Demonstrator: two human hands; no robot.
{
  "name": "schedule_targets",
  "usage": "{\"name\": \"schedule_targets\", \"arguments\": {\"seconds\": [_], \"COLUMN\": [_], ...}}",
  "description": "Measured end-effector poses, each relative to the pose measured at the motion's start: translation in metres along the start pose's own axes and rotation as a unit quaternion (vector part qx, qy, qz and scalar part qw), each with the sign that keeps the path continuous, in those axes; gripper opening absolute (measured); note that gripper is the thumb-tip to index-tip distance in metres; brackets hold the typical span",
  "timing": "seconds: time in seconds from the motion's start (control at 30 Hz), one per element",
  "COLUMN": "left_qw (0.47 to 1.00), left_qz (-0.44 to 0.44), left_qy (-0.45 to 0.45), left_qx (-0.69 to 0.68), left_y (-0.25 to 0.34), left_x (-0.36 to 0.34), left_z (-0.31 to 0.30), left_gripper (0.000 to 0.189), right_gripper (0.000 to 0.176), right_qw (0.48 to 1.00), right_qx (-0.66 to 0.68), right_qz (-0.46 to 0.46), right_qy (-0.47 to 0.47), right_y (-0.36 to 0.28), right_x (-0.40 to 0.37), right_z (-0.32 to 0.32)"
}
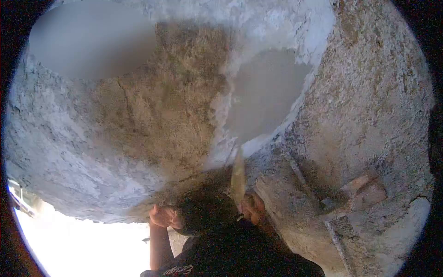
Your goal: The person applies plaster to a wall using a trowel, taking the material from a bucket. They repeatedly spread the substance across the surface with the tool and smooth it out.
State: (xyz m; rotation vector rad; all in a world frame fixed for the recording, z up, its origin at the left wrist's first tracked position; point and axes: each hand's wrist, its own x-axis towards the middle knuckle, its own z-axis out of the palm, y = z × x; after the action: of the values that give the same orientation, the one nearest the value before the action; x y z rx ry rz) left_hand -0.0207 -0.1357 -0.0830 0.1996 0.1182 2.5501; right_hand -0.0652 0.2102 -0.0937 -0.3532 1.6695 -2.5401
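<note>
My right hand [253, 207] is shut on a pale, flat-bladed tool [238, 173]. The blurred blade points up at the lower edge of a smooth grey plaster patch [267, 92] on the rough wall [157, 111]. My left hand [164, 216] is curled into a fist close to the wall, left of a dark shadow [207, 210]. I cannot make out anything in that hand. My black shirt [230, 258] fills the bottom centre.
A second smooth plaster patch [92, 41] remains at the upper left. Bare brownish masonry lies between the patches. Exposed red brick [364, 189] and a thin metal bar [339, 244] sit at the lower right. A glaring bright opening [78, 249] is at the lower left.
</note>
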Motion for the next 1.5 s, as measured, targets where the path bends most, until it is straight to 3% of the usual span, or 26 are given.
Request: {"name": "schedule_targets", "arguments": {"seconds": [0.03, 0.1, 0.17, 0.2, 0.23, 0.27, 0.3, 0.37, 0.43, 0.57, 0.6, 0.63, 0.67, 0.7, 0.77, 0.87, 0.9, 0.97, 1.03, 1.1, 1.17, 1.27, 1.33, 1.37, 1.47, 1.5], "left_qw": [1.0, 0.993, 0.994, 0.997, 0.999, 0.992, 0.992, 0.992, 0.991, 0.988, 0.988, 0.989, 0.989, 0.989, 0.989, 0.972, 0.962, 0.979, 0.978, 0.988, 0.991, 0.989, 0.979, 0.975, 0.983, 0.985], "left_qz": [-0.001, -0.015, 0.017, 0.01, 0.003, 0.008, 0.003, -0.004, 0.012, 0.052, 0.051, 0.064, 0.076, 0.073, 0.058, -0.005, -0.028, 0.053, 0.015, 0.101, -0.015, -0.007, -0.034, -0.043, 0.05, 0.019], "left_qy": [0.004, -0.058, -0.075, -0.04, -0.007, -0.034, -0.033, -0.044, -0.041, -0.022, -0.021, 0.015, 0.052, 0.052, 0.017, -0.013, -0.025, 0.128, -0.018, 0.108, 0.045, -0.063, -0.075, -0.079, 0.043, 0.001], "left_qx": [-0.003, 0.102, 0.08, 0.059, 0.039, 0.124, 0.122, 0.119, 0.123, 0.145, 0.145, 0.13, 0.116, 0.117, 0.138, 0.235, 0.269, 0.152, 0.207, 0.042, 0.123, 0.137, 0.186, 0.202, 0.172, 0.17], "left_y": [0.004, 0.011, 0.004, 0.003, 0.002, 0.006, 0.005, 0.003, 0.002, 0.005, 0.003, 0.0, -0.001, 0.0, 0.005, 0.018, 0.022, 0.009, -0.004, -0.012, 0.007, -0.003, 0.0, 0.003, 0.012, 0.006], "left_x": [-0.002, -0.005, -0.003, -0.002, -0.001, -0.004, -0.002, 0.003, 0.002, -0.003, -0.002, -0.001, 0.001, 0.0, -0.006, -0.01, -0.012, -0.014, 0.015, 0.012, 0.003, 0.024, 0.023, 0.02, -0.002, 0.008], "left_z": [-0.006, -0.02, -0.024, -0.014, -0.008, -0.019, -0.014, -0.004, -0.005, -0.008, -0.004, 0.002, 0.006, 0.002, -0.013, -0.024, -0.022, -0.005, 0.02, 0.031, 0.005, 0.025, 0.025, 0.021, -0.002, 0.009], "left_gripper": [0.088, 0.085, 0.085, 0.086, 0.087, 0.085, 0.085, 0.085, 0.084, 0.082, 0.082, 0.082, 0.081, 0.081, 0.081, 0.08, 0.08, 0.081, 0.081, 0.081, 0.082, 0.085, 0.084, 0.084, 0.088, 0.088], "right_gripper": [0.042, 0.043, 0.04, 0.039, 0.039, 0.038, 0.037, 0.039, 0.038, 0.037, 0.035, 0.034, 0.034, 0.036, 0.037, 0.051, 0.06, 0.069, 0.065, 0.062, 0.06, 0.057, 0.055, 0.055, 0.053, 0.051], "right_qw": [0.991, 0.964, 0.904, 0.861, 0.862, 0.877, 0.889, 0.878, 0.883, 0.895, 0.967, 0.99, 0.99, 0.981, 0.949, 0.892, 0.918, 0.94, 0.921, 0.896, 0.882, 0.881, 0.928, 0.928, 0.904, 0.908], "right_qx": [0.127, 0.252, 0.378, 0.439, 0.44, 0.438, 0.434, 0.469, 0.448, 0.43, 0.25, 0.058, 0.06, -0.088, -0.227, -0.399, -0.345, -0.279, -0.312, -0.352, -0.369, -0.418, -0.325, -0.324, -0.369, -0.357], "right_qz": [0.012, 0.028, 0.124, 0.17, 0.17, 0.111, 0.051, 0.064, 0.084, 0.089, 0.045, -0.002, -0.002, 0.001, 0.005, -0.13, -0.089, -0.049, -0.091, -0.128, -0.145, -0.04, -0.033, -0.032, -0.052, -0.089], "right_qy": [-0.044, -0.078, -0.156, -0.192, -0.186, -0.162, -0.137, -0.068, -0.108, -0.083, 0.021, 0.126, 0.128, 0.172, 0.219, 0.168, 0.172, 0.189, 0.215, 0.238, 0.255, 0.221, 0.182, 0.183, 0.212, 0.201], "right_y": [-0.005, -0.009, -0.007, -0.01, -0.013, -0.016, -0.02, -0.025, -0.028, -0.015, -0.012, -0.01, -0.009, -0.015, 0.008, 0.077, 0.075, 0.082, 0.12, 0.145, 0.136, 0.016, 0.0, 0.012, 0.037, 0.021], "right_x": [0.004, 0.005, 0.006, 0.007, 0.008, 0.01, 0.01, 0.008, 0.012, 0.014, 0.014, 0.013, 0.015, 0.02, 0.023, 0.027, 0.03, 0.035, 0.047, 0.06, 0.067, 0.077, 0.083, 0.087, 0.097, 0.098], "right_z": [0.004, 0.003, -0.004, -0.004, -0.003, 0.0, 0.005, 0.005, -0.004, -0.013, -0.011, -0.009, -0.009, -0.006, -0.02, -0.059, -0.057, -0.056, -0.067, -0.074, -0.074, -0.029, -0.025, -0.03, -0.04, -0.034]}}
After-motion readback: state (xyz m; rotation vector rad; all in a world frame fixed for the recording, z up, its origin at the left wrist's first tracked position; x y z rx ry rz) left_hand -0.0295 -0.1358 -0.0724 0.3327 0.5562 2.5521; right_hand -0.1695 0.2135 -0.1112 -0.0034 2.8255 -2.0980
